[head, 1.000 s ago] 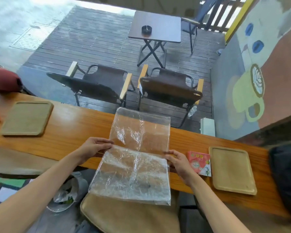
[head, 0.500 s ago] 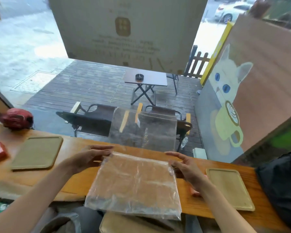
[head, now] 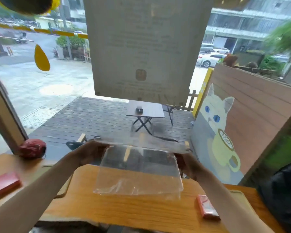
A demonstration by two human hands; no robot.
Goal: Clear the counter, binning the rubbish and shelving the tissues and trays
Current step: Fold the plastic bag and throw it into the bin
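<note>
So far little is cleared: I hold the clear plastic bag (head: 138, 174) up above the surface (head: 124, 209), left hand (head: 91, 153) and right hand (head: 186, 163) each pinching a top corner, while two red tissue packs (head: 207, 208) (head: 4, 183) and the trays wait unshelved. A second ago the bag lay draped over the surface's edge; now it hangs lifted, and my view has tilted up toward the window.
</note>
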